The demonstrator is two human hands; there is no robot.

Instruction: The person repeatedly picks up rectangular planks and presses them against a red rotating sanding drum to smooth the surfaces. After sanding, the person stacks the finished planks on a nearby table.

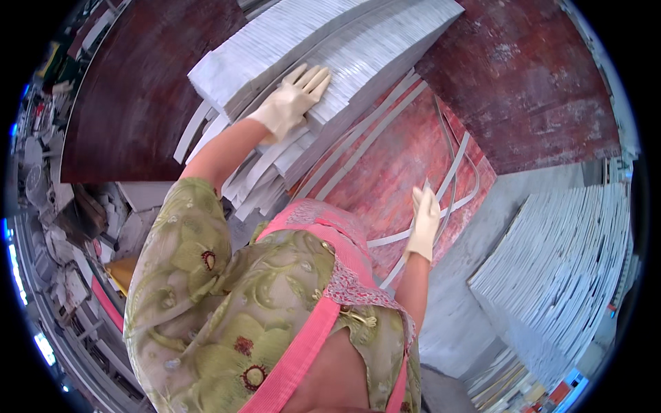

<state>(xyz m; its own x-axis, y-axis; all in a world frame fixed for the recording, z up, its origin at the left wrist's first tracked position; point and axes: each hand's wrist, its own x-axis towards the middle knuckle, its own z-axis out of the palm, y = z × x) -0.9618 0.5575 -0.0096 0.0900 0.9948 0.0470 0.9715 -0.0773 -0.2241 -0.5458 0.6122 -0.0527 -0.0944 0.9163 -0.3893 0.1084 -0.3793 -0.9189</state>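
Item — tall stack of thin grey-white strips [358, 48] on the dark red board [537, 89]: being steadied by the gloved left hand [295, 100], laid flat and open. Gloved right hand [425, 221] — fingers being closed on one pale curved strip [451, 175]; best lifted singly, the stack being kept pressed.

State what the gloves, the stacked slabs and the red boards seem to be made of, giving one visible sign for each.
Gloves, on the left hand and right hand: probably thin rubber or latex; cream, smooth, clinging.
Stacked slabs: look like cut stone or cement sheet; pale grey, matt, with thin layered edges.
Red boards: likely coated plywood; flat dark-red face, scuffed and dusted whitish.
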